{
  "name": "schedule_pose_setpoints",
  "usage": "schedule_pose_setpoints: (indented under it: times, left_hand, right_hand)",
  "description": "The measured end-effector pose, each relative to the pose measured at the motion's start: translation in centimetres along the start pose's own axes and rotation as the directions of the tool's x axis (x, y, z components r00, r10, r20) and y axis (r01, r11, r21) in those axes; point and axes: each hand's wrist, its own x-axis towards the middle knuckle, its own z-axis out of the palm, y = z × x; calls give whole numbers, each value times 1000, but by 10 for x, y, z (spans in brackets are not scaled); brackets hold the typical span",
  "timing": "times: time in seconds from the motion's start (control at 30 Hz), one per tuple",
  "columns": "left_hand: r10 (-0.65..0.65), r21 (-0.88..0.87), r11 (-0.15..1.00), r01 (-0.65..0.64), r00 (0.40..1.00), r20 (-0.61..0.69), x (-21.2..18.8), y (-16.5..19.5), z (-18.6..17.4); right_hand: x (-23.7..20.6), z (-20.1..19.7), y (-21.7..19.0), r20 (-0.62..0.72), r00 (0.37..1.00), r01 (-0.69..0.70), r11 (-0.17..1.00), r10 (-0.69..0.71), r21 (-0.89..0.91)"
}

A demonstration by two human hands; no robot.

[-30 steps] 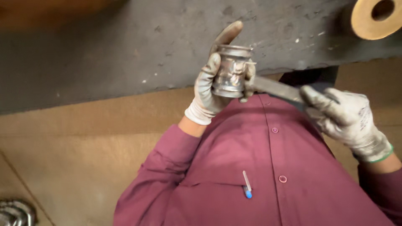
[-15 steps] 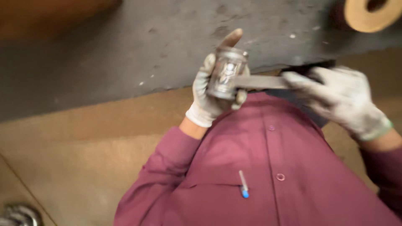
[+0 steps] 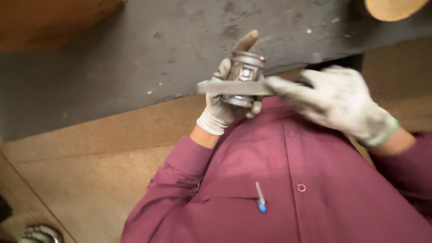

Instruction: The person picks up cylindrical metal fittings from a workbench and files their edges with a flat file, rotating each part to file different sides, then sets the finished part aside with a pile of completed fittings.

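Dark, scuffed workbench [image 3: 135, 58] spans 12 o'clock above tan flooring [image 3: 90, 171]. Left hand [image 3: 222, 105] is closed around a metal piston [image 3: 245, 74]; right hand [image 3: 337, 101], at 3 o'clock, grips a flat file [image 3: 234, 87] laid across it.

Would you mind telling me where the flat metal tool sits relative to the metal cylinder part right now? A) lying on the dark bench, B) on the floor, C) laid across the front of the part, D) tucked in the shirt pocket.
C: the flat metal tool, gripped by the right hand, crosses the front of the metal cylinder part that the left hand holds up.
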Motion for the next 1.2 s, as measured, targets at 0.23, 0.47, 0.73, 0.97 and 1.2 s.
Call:
schedule_pose_setpoints:
  times: [0.23,0.47,0.73,0.97,1.2]
  left_hand:
    - [-60,-130,989,72,994,92,-2,-1,1]
    - [-52,-96,993,74,977,208,1,1,4]
    - [-25,-111,993,51,974,224,0,3,9]
    - [489,924,210,-320,853,184,19,52,-7]
    - [662,875,-483,35,668,339,56,69,-48]
  right_hand:
    - [-38,3,40,-27,1000,-19,984,15,-176]
    - [-76,25,45,-139,966,-235,964,218,-122]
    - [-68,40,52,-253,844,-418,875,473,243]
    - [-60,39,82,-123,679,-666,678,724,311]
    - [-48,41,85,-212,707,-680,731,675,60]
